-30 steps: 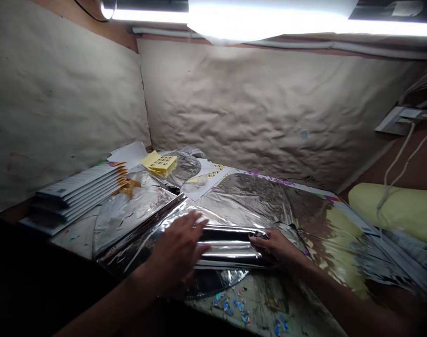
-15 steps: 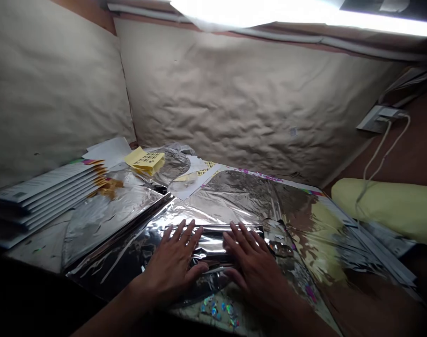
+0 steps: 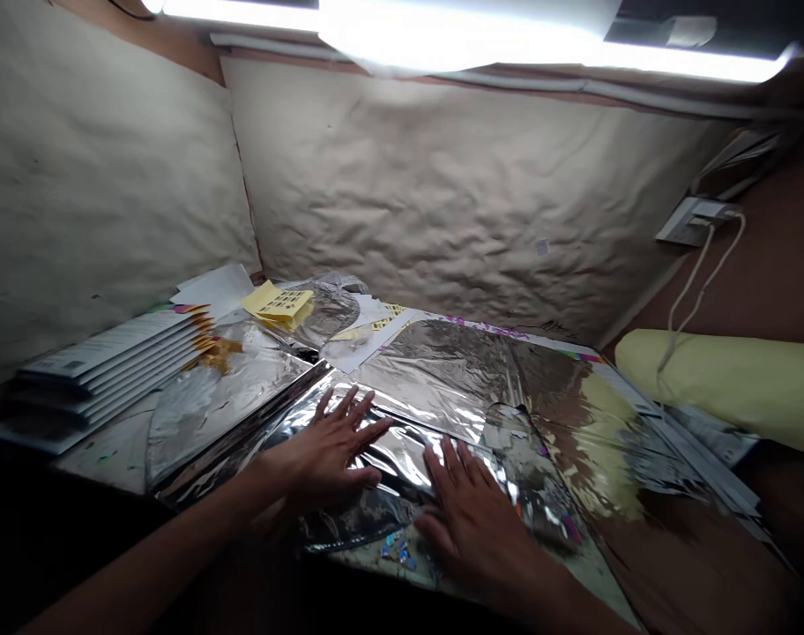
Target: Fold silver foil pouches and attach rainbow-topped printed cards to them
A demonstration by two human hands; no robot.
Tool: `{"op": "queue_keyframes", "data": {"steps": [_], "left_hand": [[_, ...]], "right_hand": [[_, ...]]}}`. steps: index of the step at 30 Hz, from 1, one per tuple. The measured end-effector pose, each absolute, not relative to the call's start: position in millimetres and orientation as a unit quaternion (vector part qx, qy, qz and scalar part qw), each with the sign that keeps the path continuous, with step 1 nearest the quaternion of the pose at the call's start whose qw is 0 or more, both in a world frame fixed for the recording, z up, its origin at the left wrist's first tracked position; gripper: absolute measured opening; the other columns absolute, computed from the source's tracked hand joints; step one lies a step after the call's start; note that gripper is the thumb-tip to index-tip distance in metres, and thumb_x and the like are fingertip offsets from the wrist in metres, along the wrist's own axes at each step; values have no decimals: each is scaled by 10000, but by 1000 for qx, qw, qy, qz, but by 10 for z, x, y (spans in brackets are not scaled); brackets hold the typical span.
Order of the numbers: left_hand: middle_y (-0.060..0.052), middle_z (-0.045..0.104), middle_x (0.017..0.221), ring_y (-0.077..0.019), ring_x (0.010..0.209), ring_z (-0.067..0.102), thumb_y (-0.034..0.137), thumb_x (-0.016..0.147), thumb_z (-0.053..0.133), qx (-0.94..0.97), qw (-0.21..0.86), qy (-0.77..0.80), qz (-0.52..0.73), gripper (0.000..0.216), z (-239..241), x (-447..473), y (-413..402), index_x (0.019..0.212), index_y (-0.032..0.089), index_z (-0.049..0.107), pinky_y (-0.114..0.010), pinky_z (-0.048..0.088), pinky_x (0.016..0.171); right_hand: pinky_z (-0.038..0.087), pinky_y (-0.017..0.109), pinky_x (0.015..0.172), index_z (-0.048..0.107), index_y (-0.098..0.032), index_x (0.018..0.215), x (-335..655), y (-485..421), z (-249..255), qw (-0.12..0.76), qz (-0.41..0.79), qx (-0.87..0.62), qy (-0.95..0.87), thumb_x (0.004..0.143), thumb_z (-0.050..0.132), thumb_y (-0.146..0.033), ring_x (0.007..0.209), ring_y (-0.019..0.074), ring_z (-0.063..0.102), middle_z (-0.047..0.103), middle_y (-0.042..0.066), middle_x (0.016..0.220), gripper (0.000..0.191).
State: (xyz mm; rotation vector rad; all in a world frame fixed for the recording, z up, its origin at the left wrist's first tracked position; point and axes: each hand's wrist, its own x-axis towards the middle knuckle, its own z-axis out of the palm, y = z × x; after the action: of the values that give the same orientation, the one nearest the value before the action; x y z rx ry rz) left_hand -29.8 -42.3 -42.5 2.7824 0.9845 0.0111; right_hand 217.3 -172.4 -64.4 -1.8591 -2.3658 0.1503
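Note:
A shiny silver foil sheet [image 3: 455,388] lies spread over the work table, with a folded strip of it [image 3: 402,459] near the front edge. My left hand [image 3: 326,450] rests flat on the left part of that fold, fingers spread. My right hand [image 3: 472,516] lies flat beside it on the right part of the fold, fingers stretched out. Neither hand holds anything. Small holographic bits [image 3: 395,549] lie between my wrists.
A stack of white card packs [image 3: 104,366] sits at the left. Yellow punched sheets [image 3: 279,304] and paper scraps lie at the back. A pale yellow roll [image 3: 733,384] lies at the right under a hanging cable [image 3: 696,273]. Crumpled brown paper covers the walls.
My right hand left the fold's right end, opened and came to lie flat beside my left hand. Both then spread apart a little, pressing the rolled fold flatter.

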Motion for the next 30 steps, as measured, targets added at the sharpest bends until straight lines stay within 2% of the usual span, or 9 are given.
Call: {"op": "queue_keyframes", "data": {"steps": [3, 5, 11, 16, 18, 21, 23, 27, 30], "left_hand": [[-31, 240, 1610, -327, 1491, 102, 380, 958, 489, 956, 40, 290, 30, 477, -301, -380, -319, 1428, 430, 420, -630, 57, 1145], [-41, 350, 1565, -304, 1474, 203, 312, 971, 470, 961, 39, 274, 29, 432, -301, -399, -304, 1391, 411, 478, -605, 130, 1151], [-77, 366, 1551, -314, 1440, 291, 298, 957, 513, 959, 63, 264, 78, 427, -429, -333, -471, 1380, 343, 494, -549, 283, 1125], [-68, 661, 1188, -197, 1089, 615, 126, 892, 468, 962, 104, 203, 148, 361, -398, -485, -890, 1200, 246, 614, -355, 461, 991], [-52, 641, 1269, -213, 1171, 584, 88, 796, 497, 969, 116, 183, 115, 518, -427, -623, -1082, 1282, 256, 559, -379, 423, 1051], [-60, 431, 1516, -260, 1384, 395, 109, 708, 544, 976, 81, 188, 80, 774, -563, -799, -1288, 1457, 225, 384, -430, 295, 1161], [-98, 400, 1532, -281, 1387, 381, 148, 761, 573, 973, 46, 195, 112, 741, -692, -844, -1357, 1472, 189, 368, -437, 304, 1150], [-76, 674, 1164, -227, 1049, 581, 183, 927, 512, 937, 72, 238, 247, 338, -851, -757, -1403, 1247, 233, 606, -376, 457, 933], [-54, 663, 914, -209, 880, 559, 260, 987, 420, 887, 183, 322, 275, 298, -794, -622, -1391, 878, 217, 694, -355, 465, 786]], "right_hand": [[513, 385, 993, 232, -280, 1549, 2271, -2090, -577, 115, 95, -486, -861, 932, 545, -487, 1292, 285, 524, 455, 93, 1481, 722], [531, 281, 961, 209, -321, 1548, 2360, -2219, -563, 141, 122, -394, -900, 954, 529, -431, 1258, 205, 562, 486, 29, 1464, 684], [400, 447, 1103, 354, -219, 1503, 2269, -2192, -782, 153, -63, -385, -908, 886, 614, -293, 1401, 304, 366, 394, 99, 1516, 674], [472, 391, 1052, 416, -179, 1465, 2031, -2143, -841, 117, -109, -383, -910, 950, 431, -127, 1361, 253, 440, 429, 52, 1497, 517], [506, 389, 1017, 442, -160, 1446, 2007, -2127, -844, 120, -109, -380, -911, 958, 397, -115, 1348, 252, 458, 447, 54, 1484, 493], [512, 393, 1017, 453, -137, 1435, 2013, -2110, -882, 139, -89, -381, -910, 956, 365, -84, 1353, 248, 452, 460, 69, 1474, 490], [506, 392, 1024, 466, -134, 1425, 2024, -2098, -900, 158, -61, -389, -905, 944, 360, -57, 1357, 241, 447, 489, 79, 1456, 498], [502, 375, 1019, 570, -194, 1330, 2039, -2031, -828, 229, 62, -405, -883, 972, 440, -160, 1298, 234, 516, 602, 75, 1359, 382], [553, 338, 897, 698, -224, 1103, 2017, -1949, -759, 290, 230, -468, -802, 991, 440, -263, 1057, 230, 664, 725, 65, 1117, 284]]}}
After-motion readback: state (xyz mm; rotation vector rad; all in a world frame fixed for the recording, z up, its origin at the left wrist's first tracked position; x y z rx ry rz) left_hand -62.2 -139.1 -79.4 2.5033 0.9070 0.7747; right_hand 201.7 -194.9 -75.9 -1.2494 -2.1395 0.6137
